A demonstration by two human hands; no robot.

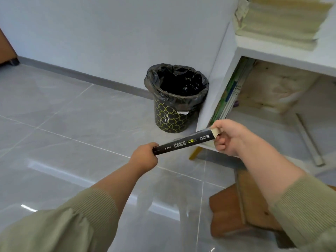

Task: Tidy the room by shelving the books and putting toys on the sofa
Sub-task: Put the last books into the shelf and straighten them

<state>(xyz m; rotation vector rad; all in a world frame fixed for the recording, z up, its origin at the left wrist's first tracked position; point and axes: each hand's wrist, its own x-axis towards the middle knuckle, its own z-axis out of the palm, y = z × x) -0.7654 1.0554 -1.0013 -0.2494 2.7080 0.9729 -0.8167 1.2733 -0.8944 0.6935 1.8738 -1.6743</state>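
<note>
1. Both hands are holding one black book (pixel 183 143) by its ends, spine up and facing the camera, in the air above the tiled floor (pixel 63 115) and just in front of the white bookshelf (pixel 283 57).
2. The left hand (pixel 145 155) is gripping the near-left end, its fingers curled tight around the corner of the book.
3. The right hand (pixel 227 137) is pinching the far-right end, fingers closed over the pale page edges, right beside the lower front corner of the bookshelf.
4. The lower compartment is already carrying a row of books (pixel 229 99) leaning against its left wall, and a pale stack (pixel 283 20) is lying flat on the shelf above.
5. A bin lined with a black bag (pixel 176 95) is standing on the floor against the shelf's left side, well clear of the book.
6. Judging by the thick spine, the book is looking stiff and moderately heavy, not fragile; the glossy cover may be slippery.
7. The surest hold seems to be across the spine with thumb on one cover and fingers on the other, so the pages are staying shut while it is being slid upright beside the leaning row.
</note>
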